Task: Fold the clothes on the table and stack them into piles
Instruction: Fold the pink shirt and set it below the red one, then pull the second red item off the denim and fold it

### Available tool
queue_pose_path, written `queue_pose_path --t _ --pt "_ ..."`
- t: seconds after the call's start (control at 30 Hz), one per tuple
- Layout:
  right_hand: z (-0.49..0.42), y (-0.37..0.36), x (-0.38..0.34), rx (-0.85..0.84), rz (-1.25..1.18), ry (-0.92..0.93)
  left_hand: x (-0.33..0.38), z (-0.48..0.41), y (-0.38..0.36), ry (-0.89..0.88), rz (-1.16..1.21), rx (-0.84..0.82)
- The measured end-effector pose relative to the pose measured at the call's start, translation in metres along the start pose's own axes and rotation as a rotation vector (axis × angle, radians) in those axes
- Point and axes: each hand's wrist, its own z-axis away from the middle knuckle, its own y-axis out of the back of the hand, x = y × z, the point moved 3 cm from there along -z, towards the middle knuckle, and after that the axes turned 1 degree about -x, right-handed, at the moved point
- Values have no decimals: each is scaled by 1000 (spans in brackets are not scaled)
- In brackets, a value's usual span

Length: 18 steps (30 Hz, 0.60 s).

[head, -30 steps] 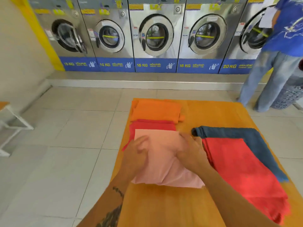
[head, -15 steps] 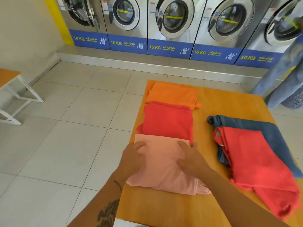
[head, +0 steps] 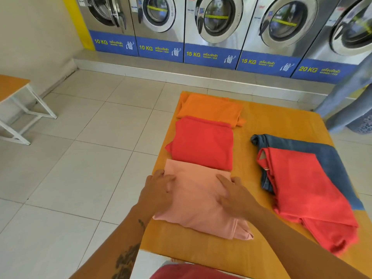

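Observation:
A folded pink garment [head: 198, 200] lies at the near left of the orange table [head: 281, 125]. My left hand [head: 158, 193] rests flat on its left edge and my right hand [head: 234, 195] lies flat on its right part, fingers spread. Beyond it a folded red garment [head: 201, 142] and then a folded orange garment [head: 210, 108] lie in a row. At the right, a loosely folded red cloth [head: 308, 194] lies on top of blue jeans [head: 322, 156].
A row of washing machines [head: 213, 27] stands on a raised step beyond the table. Another person's jeans-clad legs [head: 348, 97] and a perforated basket [head: 362, 122] are at the far right. A white-legged bench [head: 14, 87] stands at left on the tiled floor.
The pink garment has slid toward me off the red one, which now lies uncovered. My view has tilted down and closer to the table. Both hands stay flat on the pink garment.

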Motion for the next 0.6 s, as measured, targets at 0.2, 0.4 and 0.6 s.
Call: queue_pose_path --t 0.2,0.4,0.6 --pt "18 33 28 72 -172 83 71 -8 30 78 -53 197" --pt "63 106 118 540 -293 47 187 -20 -3 -292 175 182" --pt "93 132 229 504 -243 -337 288 -23 -86 -339 229 2"
